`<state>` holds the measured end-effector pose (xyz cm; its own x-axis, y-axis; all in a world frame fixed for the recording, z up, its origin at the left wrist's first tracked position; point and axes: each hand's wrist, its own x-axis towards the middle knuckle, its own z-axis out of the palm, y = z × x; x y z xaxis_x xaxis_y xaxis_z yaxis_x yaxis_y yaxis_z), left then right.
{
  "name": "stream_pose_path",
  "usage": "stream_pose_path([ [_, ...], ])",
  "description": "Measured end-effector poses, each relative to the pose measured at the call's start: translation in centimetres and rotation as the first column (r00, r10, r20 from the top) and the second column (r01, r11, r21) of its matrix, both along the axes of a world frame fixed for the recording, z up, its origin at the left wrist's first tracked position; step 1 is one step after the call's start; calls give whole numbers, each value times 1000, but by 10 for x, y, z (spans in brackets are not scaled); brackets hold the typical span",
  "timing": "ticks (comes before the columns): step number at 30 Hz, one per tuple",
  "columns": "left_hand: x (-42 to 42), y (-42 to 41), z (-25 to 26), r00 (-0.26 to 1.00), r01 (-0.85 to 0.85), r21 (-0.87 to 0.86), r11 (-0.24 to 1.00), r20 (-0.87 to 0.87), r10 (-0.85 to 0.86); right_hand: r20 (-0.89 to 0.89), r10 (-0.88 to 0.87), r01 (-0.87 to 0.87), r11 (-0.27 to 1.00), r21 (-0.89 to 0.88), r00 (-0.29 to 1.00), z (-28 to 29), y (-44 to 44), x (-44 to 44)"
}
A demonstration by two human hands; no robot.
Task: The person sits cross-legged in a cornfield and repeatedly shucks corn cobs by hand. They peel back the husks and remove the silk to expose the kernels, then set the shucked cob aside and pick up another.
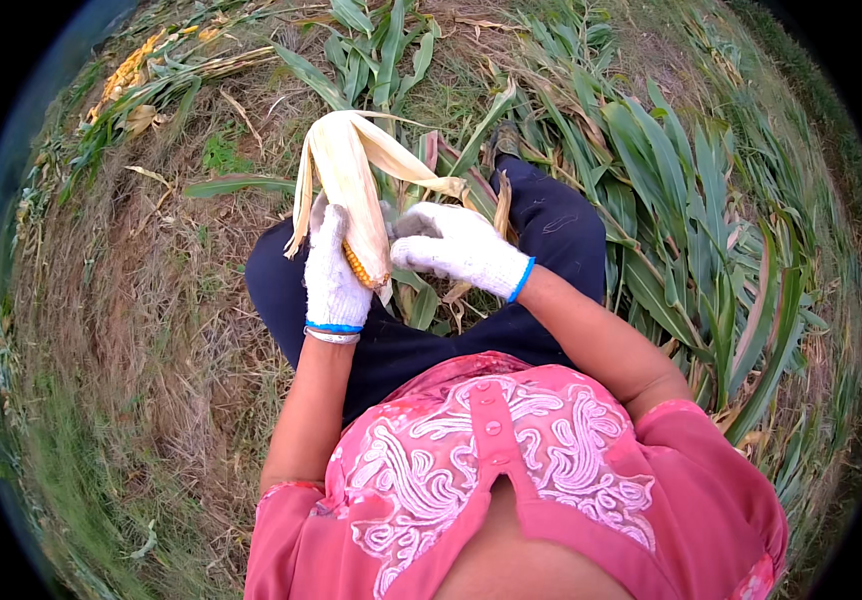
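My left hand (pixel 333 270), in a white knitted glove with a blue cuff, grips an ear of corn (pixel 360 187). Pale dry husk covers most of the ear, and a strip of yellow-orange kernels (pixel 356 262) shows along its lower left side. Loose husk leaves (pixel 401 157) fold over at the far end and hang to both sides. Just right of the ear is my right hand (pixel 461 244), gloved the same way. Its thumb and fingers are curled but apart, with nothing visible between them. Whether its fingertips touch the husk is hard to tell.
Cut green corn stalks (pixel 671 202) lie in a thick heap on my right. More corn leaves (pixel 378 60) are ahead. A pile of husked yellow ears (pixel 127 71) lies far left. Dry grass and soil (pixel 146 300) cover the ground beside my bent legs (pixel 551 210).
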<state>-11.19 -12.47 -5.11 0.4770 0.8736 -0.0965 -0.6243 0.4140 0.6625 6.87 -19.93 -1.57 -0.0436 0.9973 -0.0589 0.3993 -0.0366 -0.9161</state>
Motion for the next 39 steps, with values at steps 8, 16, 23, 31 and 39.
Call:
stream_pose_path([
  [8,8,-9,-4,991,-47,56,997,-125,53,191,177,-153,979,-134,965,0,-10,-17],
  [16,5,-11,-7,991,-43,23,999,-126,46,-140,108,-127,983,-135,984,-21,-15,-14],
  [23,9,-11,-12,995,-53,-16,998,-82,51,-349,-113,34,974,-225,930,-19,-19,-10],
  [31,12,-15,-15,994,-11,-21,1000,-108,8,-372,-106,-6,958,-287,922,-33,-22,-12],
  [39,12,-17,-16,996,21,-43,999,-88,-24,-633,-285,95,944,-317,720,-34,-20,-5],
])
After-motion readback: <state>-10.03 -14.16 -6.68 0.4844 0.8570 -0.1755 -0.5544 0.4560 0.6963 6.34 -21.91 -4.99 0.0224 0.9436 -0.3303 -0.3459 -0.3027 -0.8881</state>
